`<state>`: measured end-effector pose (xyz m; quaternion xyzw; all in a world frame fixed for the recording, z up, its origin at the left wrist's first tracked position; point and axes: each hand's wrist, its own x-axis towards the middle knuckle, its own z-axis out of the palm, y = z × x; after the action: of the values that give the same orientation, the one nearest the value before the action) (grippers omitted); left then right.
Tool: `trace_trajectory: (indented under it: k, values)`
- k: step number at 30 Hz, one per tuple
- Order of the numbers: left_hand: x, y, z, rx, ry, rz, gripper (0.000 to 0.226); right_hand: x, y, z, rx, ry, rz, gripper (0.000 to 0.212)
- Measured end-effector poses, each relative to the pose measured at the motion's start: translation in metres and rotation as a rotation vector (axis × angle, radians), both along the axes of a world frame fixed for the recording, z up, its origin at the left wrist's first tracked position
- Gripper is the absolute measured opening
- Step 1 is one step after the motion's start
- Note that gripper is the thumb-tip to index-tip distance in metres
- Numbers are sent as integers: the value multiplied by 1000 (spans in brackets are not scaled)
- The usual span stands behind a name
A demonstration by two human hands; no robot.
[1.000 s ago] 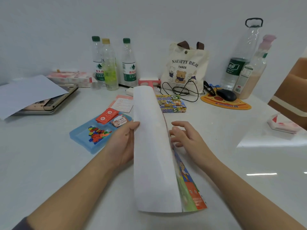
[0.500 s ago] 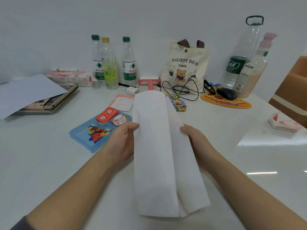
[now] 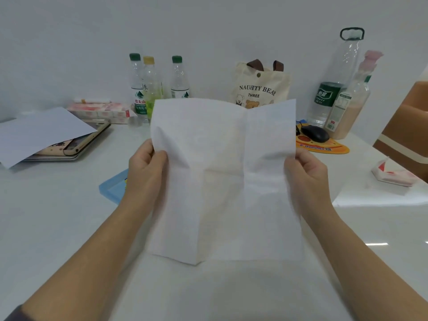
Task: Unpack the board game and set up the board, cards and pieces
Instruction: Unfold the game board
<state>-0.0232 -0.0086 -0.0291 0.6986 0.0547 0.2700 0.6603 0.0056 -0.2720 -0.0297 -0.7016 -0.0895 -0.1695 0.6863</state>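
I hold the paper game board (image 3: 222, 181) up in front of me, unfolded, with its white back facing the camera and crease lines across it. My left hand (image 3: 144, 167) pinches its left edge, thumb on the front. My right hand (image 3: 305, 172) grips its right edge. The sheet's lower edge hangs near the white table (image 3: 58, 228). Only a corner of the blue tray (image 3: 113, 188) shows beside my left wrist; the cards and pieces in it are hidden behind the sheet and my hand.
Three water bottles (image 3: 152, 89) and a cloth tote bag (image 3: 259, 86) stand at the back. A laptop under white paper (image 3: 46, 133) lies at left. A mouse (image 3: 315, 133) on a mat, two tall bottles (image 3: 335, 89) and a tissue pack (image 3: 391, 172) sit at right.
The folded board has been opened out wide and lifted; my right hand moved right along with its edge, and the sheet now hides the tray contents and small game box.
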Motion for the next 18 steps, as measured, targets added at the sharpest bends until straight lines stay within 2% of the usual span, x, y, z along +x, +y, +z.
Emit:
trace_trajectory:
  k: [6,10,14,16,18]
  values:
    - [-7,5,13,73,-179,90,16,0,-8,12,50,-225,-79,28]
    - [-15,1,24,134,-352,100,24,-2,-9,15,64,-365,-74,31]
    - [-15,1,26,146,-412,131,23,8,-16,14,135,-483,-53,28]
    - [-11,4,27,130,-420,84,15,13,-25,10,-20,-567,37,11]
    - [-6,10,25,119,-376,-18,13,16,-29,1,-116,-538,67,21]
